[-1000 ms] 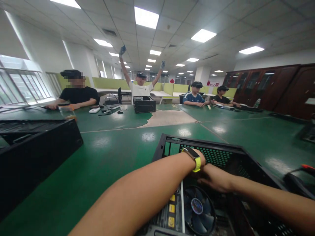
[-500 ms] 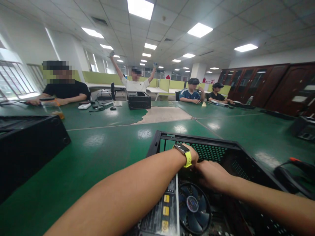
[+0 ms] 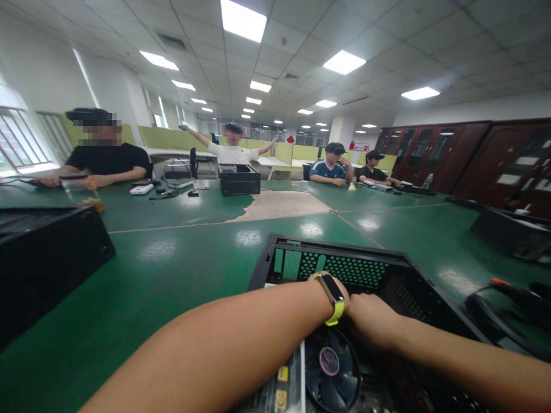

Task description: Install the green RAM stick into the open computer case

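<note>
An open black computer case point(image 3: 340, 245) lies in front of me, with perforated panels at its far side. Both of my hands reach inside it, close together above the cooling fan point(image 3: 329, 362). My left hand point(image 3: 342, 287) wears a watch with a yellow-green strap point(image 3: 336, 314); its fingers are hidden behind the wrist. Curled fingers show on my right hand point(image 3: 369, 316), but whatever it may hold is out of sight. A labelled power supply point(image 3: 286, 376) sits left of the fan, partly under my left forearm.
Another black case point(image 3: 51, 252) stands at the left of the green table point(image 3: 172, 275). Black cables point(image 3: 499, 310) lie at the right. A smaller black case point(image 3: 240, 182) sits across the table before a person with outstretched arms. Other people sit around the far side.
My left wrist has turned and come slightly lower, so the watch face tilts right. My right hand stays beside it. The person opposite has lowered their raised arms outward.
</note>
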`<action>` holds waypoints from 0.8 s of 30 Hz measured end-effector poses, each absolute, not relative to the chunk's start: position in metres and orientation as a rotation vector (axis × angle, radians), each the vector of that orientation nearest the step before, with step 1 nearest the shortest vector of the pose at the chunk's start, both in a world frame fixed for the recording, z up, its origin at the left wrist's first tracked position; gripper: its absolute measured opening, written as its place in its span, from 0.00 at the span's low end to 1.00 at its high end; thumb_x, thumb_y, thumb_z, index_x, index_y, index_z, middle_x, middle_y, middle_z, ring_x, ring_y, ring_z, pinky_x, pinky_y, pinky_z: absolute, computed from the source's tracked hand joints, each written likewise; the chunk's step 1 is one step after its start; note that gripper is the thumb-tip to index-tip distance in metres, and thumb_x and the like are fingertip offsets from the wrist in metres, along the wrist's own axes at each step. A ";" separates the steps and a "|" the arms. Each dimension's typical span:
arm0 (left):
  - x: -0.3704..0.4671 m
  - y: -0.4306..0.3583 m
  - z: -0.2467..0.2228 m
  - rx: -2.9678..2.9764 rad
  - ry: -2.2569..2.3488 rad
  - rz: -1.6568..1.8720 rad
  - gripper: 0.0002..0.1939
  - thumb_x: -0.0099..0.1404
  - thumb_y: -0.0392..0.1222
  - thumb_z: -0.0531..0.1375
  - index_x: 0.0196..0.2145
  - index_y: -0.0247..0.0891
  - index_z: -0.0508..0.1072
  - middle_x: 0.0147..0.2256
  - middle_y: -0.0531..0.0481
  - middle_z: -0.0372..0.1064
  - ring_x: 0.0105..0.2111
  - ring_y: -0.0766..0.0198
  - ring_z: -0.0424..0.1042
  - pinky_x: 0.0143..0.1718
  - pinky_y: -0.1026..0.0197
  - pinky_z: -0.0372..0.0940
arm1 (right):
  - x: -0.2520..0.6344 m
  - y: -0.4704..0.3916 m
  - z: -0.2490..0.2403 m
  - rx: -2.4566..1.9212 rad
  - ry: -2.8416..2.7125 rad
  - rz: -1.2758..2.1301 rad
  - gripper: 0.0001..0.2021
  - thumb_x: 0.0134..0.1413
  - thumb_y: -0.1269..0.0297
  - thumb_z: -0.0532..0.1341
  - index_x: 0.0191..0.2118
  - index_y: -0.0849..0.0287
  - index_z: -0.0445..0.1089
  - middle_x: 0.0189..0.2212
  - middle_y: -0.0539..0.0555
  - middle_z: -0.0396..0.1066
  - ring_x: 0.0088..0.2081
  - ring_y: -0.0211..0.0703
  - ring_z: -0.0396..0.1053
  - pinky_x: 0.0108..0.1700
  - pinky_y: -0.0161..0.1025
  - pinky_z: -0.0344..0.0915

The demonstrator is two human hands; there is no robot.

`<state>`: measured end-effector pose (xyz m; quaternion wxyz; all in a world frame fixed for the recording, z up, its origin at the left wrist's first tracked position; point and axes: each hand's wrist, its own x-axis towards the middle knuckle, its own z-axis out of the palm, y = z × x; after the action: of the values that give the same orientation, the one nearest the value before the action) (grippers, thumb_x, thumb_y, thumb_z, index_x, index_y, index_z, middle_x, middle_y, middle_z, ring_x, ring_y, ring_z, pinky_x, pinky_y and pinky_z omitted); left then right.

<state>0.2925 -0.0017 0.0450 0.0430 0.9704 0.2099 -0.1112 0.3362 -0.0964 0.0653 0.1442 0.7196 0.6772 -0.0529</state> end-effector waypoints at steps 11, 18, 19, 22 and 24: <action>0.294 0.003 0.054 3.050 0.564 -0.659 0.13 0.43 0.39 0.69 0.31 0.39 0.80 0.33 0.42 0.77 0.36 0.44 0.73 0.41 0.42 0.66 | 0.339 -0.097 0.073 2.077 1.900 -0.124 0.18 0.38 0.74 0.60 0.40 0.62 0.76 0.38 0.65 0.75 0.41 0.62 0.73 0.40 0.47 0.68; 0.284 -0.004 0.062 3.085 0.551 -0.667 0.11 0.44 0.38 0.69 0.29 0.37 0.80 0.33 0.40 0.77 0.34 0.44 0.73 0.38 0.42 0.67 | 0.333 -0.095 0.070 2.068 1.925 -0.084 0.16 0.41 0.71 0.59 0.39 0.63 0.76 0.37 0.65 0.76 0.41 0.62 0.74 0.40 0.47 0.68; 0.284 -0.005 0.067 3.087 0.533 -0.669 0.11 0.44 0.38 0.69 0.29 0.36 0.80 0.33 0.40 0.76 0.34 0.45 0.73 0.38 0.43 0.67 | 0.332 -0.094 0.072 2.076 1.914 -0.083 0.15 0.41 0.71 0.59 0.38 0.63 0.77 0.36 0.65 0.76 0.40 0.62 0.74 0.40 0.47 0.68; 0.272 -0.006 0.097 3.102 0.480 -0.658 0.10 0.48 0.40 0.68 0.31 0.38 0.80 0.33 0.42 0.76 0.36 0.46 0.74 0.40 0.45 0.67 | 0.331 -0.101 0.091 2.099 1.872 -0.085 0.14 0.40 0.68 0.62 0.36 0.63 0.76 0.36 0.65 0.76 0.39 0.63 0.74 0.38 0.47 0.68; 0.247 0.000 0.125 3.119 0.430 -0.598 0.11 0.51 0.45 0.67 0.32 0.38 0.80 0.33 0.41 0.76 0.38 0.47 0.74 0.42 0.48 0.67 | 0.328 -0.122 0.102 2.169 1.916 -0.105 0.12 0.45 0.62 0.62 0.37 0.59 0.76 0.37 0.62 0.76 0.39 0.58 0.74 0.38 0.45 0.69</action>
<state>0.2473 -0.0005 0.1247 -0.0314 0.9728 0.1341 -0.1865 0.3275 -0.1217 0.1024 0.1227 0.7434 0.6565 -0.0361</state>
